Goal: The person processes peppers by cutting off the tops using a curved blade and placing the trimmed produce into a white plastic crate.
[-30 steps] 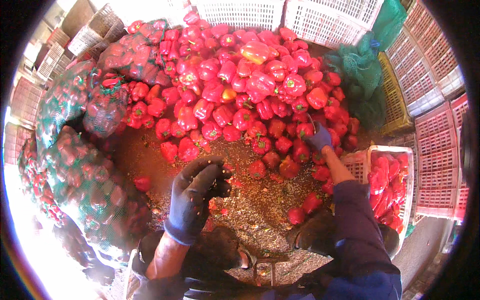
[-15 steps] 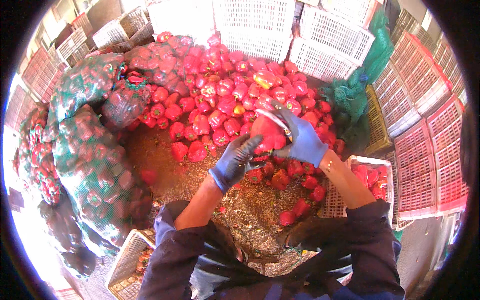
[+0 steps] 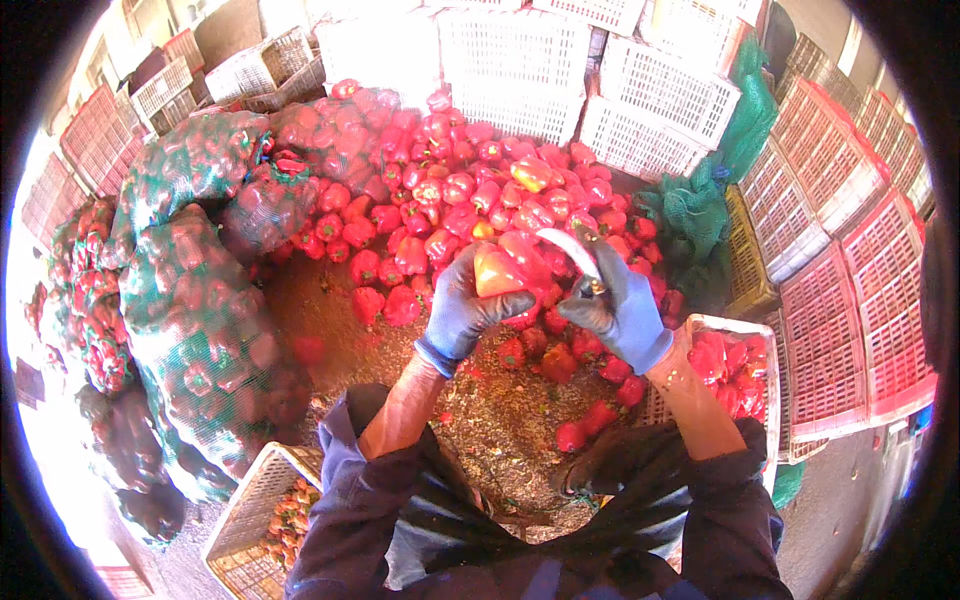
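Observation:
In my gloved left hand [image 3: 455,318] is a large red bell pepper [image 3: 512,268] with an orange patch, fingers and thumb wrapped around its side. My gloved right hand [image 3: 625,315] is closed on a small knife [image 3: 570,246] whose pale curved blade points up and left, just beside the pepper. The knife's handle is mostly hidden by the fingers. A small pale bit shows at the right fingertips, too small to name. Beyond both hands spreads a big heap of red peppers [image 3: 430,190], and several more lie on the floor below them.
Green mesh sacks [image 3: 205,340] full of peppers stand at the left. Near my right knee a white crate [image 3: 770,380] holds red peppers; by my left leg another crate [image 3: 235,490] holds small orange-green pieces. Stacked crates [image 3: 515,65] line the back and right, with green netting [image 3: 695,215] between.
My left hand has turned the pepper, showing its orange side, and moved slightly up. The right hand has drawn away from the pepper with the knife, and a gap now shows between the hands.

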Demonstrator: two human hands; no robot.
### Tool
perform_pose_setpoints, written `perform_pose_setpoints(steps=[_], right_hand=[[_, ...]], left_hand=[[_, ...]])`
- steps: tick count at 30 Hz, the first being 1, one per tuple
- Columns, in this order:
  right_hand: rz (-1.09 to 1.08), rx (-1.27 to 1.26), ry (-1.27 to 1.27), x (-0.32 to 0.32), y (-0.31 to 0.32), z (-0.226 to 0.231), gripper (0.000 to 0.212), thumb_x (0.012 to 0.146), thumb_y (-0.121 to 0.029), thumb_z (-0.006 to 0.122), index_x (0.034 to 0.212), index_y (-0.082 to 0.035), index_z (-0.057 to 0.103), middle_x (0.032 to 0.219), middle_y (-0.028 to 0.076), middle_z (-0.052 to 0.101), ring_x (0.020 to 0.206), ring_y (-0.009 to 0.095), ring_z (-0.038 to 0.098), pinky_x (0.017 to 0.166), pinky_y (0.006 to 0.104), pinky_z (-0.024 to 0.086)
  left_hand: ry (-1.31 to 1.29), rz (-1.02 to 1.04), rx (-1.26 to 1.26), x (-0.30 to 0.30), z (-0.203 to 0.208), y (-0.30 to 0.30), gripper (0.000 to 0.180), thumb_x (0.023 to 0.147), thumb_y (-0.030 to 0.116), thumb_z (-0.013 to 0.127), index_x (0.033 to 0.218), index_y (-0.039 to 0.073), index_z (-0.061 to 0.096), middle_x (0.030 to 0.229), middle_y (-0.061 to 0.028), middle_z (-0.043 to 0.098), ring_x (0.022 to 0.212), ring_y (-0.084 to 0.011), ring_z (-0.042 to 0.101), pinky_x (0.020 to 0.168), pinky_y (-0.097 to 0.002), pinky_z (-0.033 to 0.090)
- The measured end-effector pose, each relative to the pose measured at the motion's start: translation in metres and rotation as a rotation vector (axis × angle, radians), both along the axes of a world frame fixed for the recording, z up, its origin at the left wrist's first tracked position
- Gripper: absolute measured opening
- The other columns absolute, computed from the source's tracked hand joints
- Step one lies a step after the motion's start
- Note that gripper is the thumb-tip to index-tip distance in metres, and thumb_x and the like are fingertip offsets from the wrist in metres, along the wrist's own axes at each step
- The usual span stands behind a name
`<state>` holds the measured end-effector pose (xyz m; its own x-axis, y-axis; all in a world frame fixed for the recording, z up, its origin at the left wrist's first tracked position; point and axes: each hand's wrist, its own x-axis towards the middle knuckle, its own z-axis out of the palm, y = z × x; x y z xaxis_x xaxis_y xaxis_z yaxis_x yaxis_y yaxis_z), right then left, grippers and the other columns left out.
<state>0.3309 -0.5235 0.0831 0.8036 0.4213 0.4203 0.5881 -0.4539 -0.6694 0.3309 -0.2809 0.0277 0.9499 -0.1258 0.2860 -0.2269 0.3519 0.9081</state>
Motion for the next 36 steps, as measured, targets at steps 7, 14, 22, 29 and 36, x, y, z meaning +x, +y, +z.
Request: perform_pose_setpoints(steps=[7, 14, 22, 29, 36], right_hand=[[-0.043, -0.254, -0.093, -0.007, 0.004, -0.014, 0.105, 0.08, -0.057, 0.081, 0.155, 0.001, 0.034, 0.074, 0.016, 0.062, 0.062, 0.033, 0.067, 0.057, 0.0416, 0.052], [-0.059, -0.309, -0.045, -0.014, -0.002, -0.046, 0.11, 0.084, -0.061, 0.075, 0.156, 0.005, 0.025, 0.068, 0.019, 0.06, 0.064, 0.038, 0.068, 0.057, 0.0465, 0.053], [-0.024, -0.421, 0.076, -0.007, 0.001, -0.025, 0.101, 0.086, -0.059, 0.074, 0.153, 0.005, 0.031, 0.075, 0.021, 0.066, 0.068, 0.04, 0.069, 0.061, 0.0477, 0.054], [-0.203, 0.002, 0.086, -0.003, -0.007, -0.022, 0.054, 0.092, -0.031, 0.078, 0.132, 0.0, 0.06, 0.081, 0.016, 0.07, 0.067, 0.023, 0.07, 0.064, 0.0352, 0.056], [-0.028, -0.123, -0.016, 0.005, 0.001, -0.022, 0.084, 0.08, -0.047, 0.086, 0.141, 0.001, 0.053, 0.128, 0.026, 0.065, 0.119, 0.038, 0.066, 0.099, 0.0446, 0.054]], left_hand=[[-0.087, 0.203, 0.236, 0.006, -0.02, -0.013, 0.092, 0.063, 0.031, 0.101, 0.135, -0.004, 0.055, 0.125, -0.0111, 0.067, 0.112, -0.0193, 0.066, 0.096, -0.035, 0.057], [0.025, 0.177, -0.191, 0.015, -0.023, -0.026, 0.049, 0.083, 0.018, 0.088, 0.124, 0.001, 0.066, 0.108, -0.004, 0.073, 0.097, -0.0135, 0.068, 0.089, -0.0319, 0.057], [0.116, 0.151, -0.48, 0.018, -0.03, -0.02, 0.042, 0.092, 0.022, 0.08, 0.125, 0.002, 0.064, 0.114, -0.0059, 0.071, 0.102, -0.0166, 0.069, 0.091, -0.0338, 0.057], [0.11, 0.011, -0.465, 0.023, -0.033, 0.003, 0.042, 0.096, 0.028, 0.071, 0.13, 0.005, 0.061, 0.127, -0.0079, 0.067, 0.119, -0.0208, 0.064, 0.104, -0.0387, 0.052], [0.205, -0.223, -0.389, -0.003, -0.035, -0.037, 0.061, 0.094, 0.016, 0.069, 0.147, -0.002, 0.046, 0.134, -0.0109, 0.063, 0.12, -0.0204, 0.063, 0.103, -0.0366, 0.052]])
